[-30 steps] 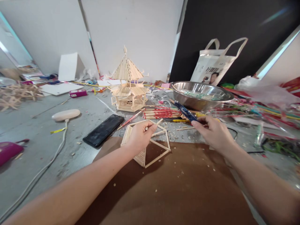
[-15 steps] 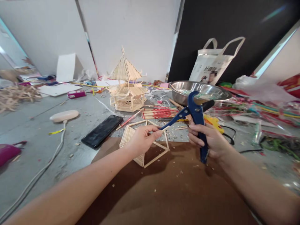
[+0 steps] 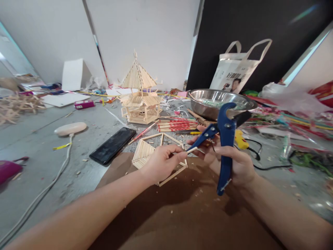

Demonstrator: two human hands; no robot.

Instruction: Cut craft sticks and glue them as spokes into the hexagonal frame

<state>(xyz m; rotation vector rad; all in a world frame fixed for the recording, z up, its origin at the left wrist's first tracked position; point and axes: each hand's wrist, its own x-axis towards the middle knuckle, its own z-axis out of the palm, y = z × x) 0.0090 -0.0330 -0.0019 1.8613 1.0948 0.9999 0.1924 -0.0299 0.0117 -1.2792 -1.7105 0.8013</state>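
Note:
My left hand [image 3: 165, 163] pinches a short thin wooden stick [image 3: 191, 150] between thumb and forefinger. The end of one handle of the blue pipe cutter [image 3: 227, 140] reaches those fingertips; whether they grip it too, I cannot tell. My right hand [image 3: 240, 163] is closed around the cutter's other handle, thumb across it and several fingers stretched out behind toward the stick. The cutter's handles are spread apart. Beneath my left hand lies a flat frame of glued sticks [image 3: 145, 152], partly filled with a row of sticks and partly hidden by the hand.
Behind stands a stick pagoda [image 3: 140, 100], near red-banded sticks [image 3: 177, 125]. A phone [image 3: 113, 146] and white corded device [image 3: 70, 128] lie left. A steel basin [image 3: 197, 104], paper bag [image 3: 231, 71] and yellow corded tool [image 3: 240, 139] are right. Brown sheet [image 3: 182, 215] covers the foreground.
Both hands have shifted slightly right, and the cutter has come nearer, its lower handle end lower. The right hand's fingers have loosened from their curl and stretched toward the left hand.

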